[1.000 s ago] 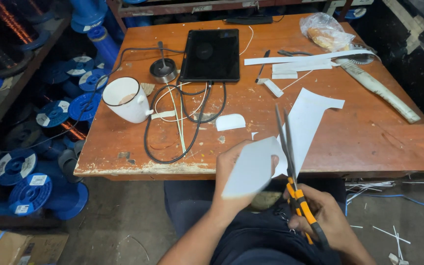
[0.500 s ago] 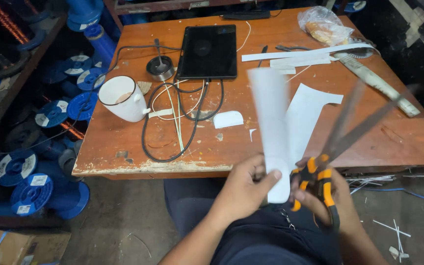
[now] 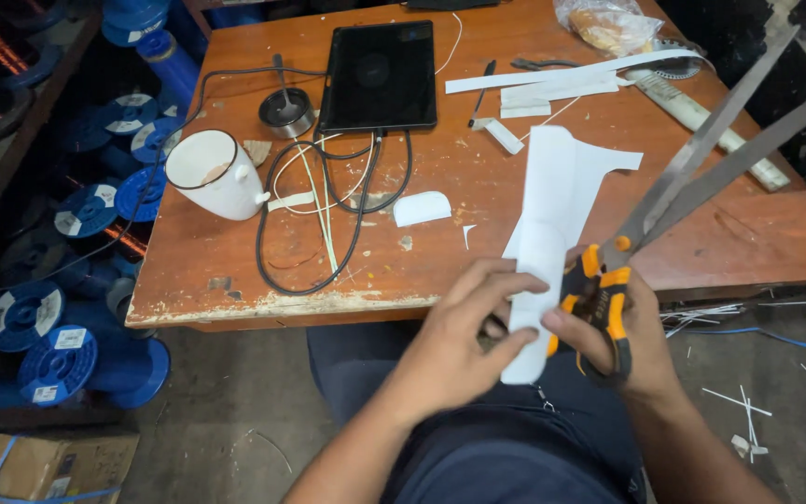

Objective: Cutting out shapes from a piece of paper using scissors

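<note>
2 hands busy — left hand (image 3: 454, 350) pinching white strip (image 3: 532, 299), right hand (image 3: 622, 336) gripping open scissors (image 3: 678, 191), table (image 3: 478, 177) beyond.

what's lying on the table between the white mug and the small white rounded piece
In the head view, the looped black cable and thin pale strips lie between the white mug and the small rounded white piece.

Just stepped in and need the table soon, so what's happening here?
A seated person holds a white paper strip in the left hand and orange-handled scissors in the right hand, blades slightly apart and pointing up over the wooden table. The blades are not on the strip. More cut paper lies on the table, along with a black tablet, a looped cable and a white mug.
</note>
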